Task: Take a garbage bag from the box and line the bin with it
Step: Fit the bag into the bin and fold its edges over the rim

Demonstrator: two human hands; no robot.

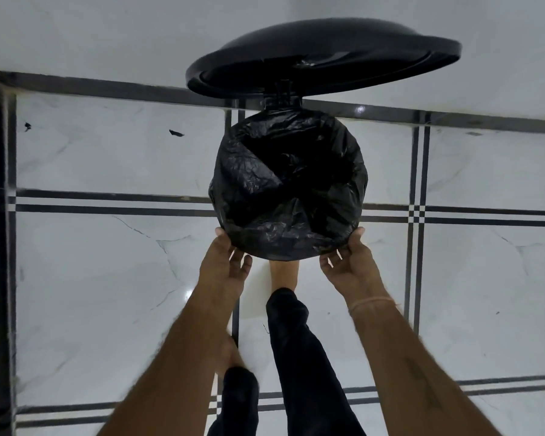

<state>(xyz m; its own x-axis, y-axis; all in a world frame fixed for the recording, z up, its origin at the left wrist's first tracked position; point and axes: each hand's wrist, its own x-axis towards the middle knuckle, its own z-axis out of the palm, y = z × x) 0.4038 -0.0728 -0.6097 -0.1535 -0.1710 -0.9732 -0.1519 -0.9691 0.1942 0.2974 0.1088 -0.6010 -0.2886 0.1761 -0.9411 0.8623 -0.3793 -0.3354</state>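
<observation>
Gripping the garbage bag (288,187) at the bin's near rim — both hands, left (230,265) and right (348,265).

Head camera looks steeply down, close above bin (288,187).

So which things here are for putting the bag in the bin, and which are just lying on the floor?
For the job:
- black garbage bag, stretched over the bin's rim
- bin lid, standing open
- left hand and right hand, both at the bag's near edge

Just lying about:
- two small dark scraps on the tiled floor
</observation>
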